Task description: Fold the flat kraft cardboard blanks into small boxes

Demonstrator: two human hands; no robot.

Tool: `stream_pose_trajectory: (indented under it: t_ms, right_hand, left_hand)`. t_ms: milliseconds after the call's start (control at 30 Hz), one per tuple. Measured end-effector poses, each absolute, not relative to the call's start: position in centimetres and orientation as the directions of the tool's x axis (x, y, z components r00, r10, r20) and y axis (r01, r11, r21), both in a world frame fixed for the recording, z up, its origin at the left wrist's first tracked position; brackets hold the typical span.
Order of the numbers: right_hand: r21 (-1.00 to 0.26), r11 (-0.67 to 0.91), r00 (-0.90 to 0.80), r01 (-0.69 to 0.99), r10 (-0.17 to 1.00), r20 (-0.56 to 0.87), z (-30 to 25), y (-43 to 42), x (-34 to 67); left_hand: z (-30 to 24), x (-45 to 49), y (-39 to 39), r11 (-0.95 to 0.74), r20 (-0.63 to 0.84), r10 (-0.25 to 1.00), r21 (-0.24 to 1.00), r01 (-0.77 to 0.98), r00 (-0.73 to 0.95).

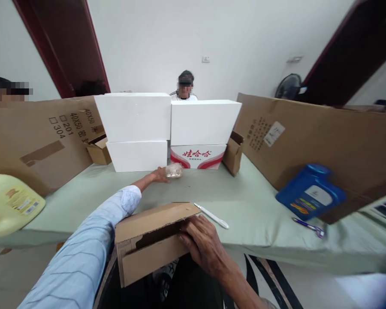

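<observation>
My left hand [160, 175] reaches far across the green table [254, 206] and closes on a crumpled clear bundle [174, 171] lying in front of the white boxes. My right hand [202, 240] rests at the near table edge, fingers curled over the open flap of a small cardboard box [148, 242] and holding it. A white pen-like tool [211, 215] lies on the table just beyond that hand.
White foam boxes [137, 118] and a red-printed carton [197, 156] stand stacked at the far side. Cardboard sheets [324, 141] wall both sides. A yellow jug [9, 204] sits left, a blue jug [310, 193] and purple scissors [310, 226] right. One person sits behind the boxes, another at far left.
</observation>
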State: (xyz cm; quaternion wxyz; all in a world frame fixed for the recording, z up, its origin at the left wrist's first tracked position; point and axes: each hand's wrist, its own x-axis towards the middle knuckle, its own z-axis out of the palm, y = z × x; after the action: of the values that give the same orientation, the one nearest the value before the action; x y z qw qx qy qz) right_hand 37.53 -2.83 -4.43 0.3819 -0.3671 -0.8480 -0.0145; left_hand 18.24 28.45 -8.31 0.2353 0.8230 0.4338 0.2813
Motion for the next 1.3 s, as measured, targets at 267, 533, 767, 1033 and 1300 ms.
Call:
stream_pose_trajectory:
  t_ms: [267,533,767,1033,1300]
  right_hand:
    - [-0.256,0.686,-0.412,0.681,0.648,0.640,-4.2,-2.0,37.9]
    - [-0.238,0.691,-0.424,0.683,0.640,0.641,-4.0,1.1,37.9]
    - [-0.225,0.673,-0.432,0.705,0.659,0.615,-3.0,1.5,36.9]
    - [-0.121,0.784,-0.626,0.609,0.568,0.534,-1.6,-0.2,36.0]
    - [0.162,0.830,-0.845,0.533,0.513,0.148,1.9,-0.3,34.7]
  left_hand:
    - [0.1,10.3,20.0,-0.525,0.225,0.833,0.606,0.597,0.505]
    - [5.9,4.0,2.4,-0.718,0.362,0.680,0.504,0.480,0.637]
    - [4.7,4.1,-0.5,-0.794,0.471,0.608,0.350,0.498,0.639]
    - [1.3,2.5,2.1,-0.679,0.431,0.730,0.366,0.636,0.531]
    - [3.6,1.9,2.9,-0.673,0.011,0.688,0.383,0.632,0.726]
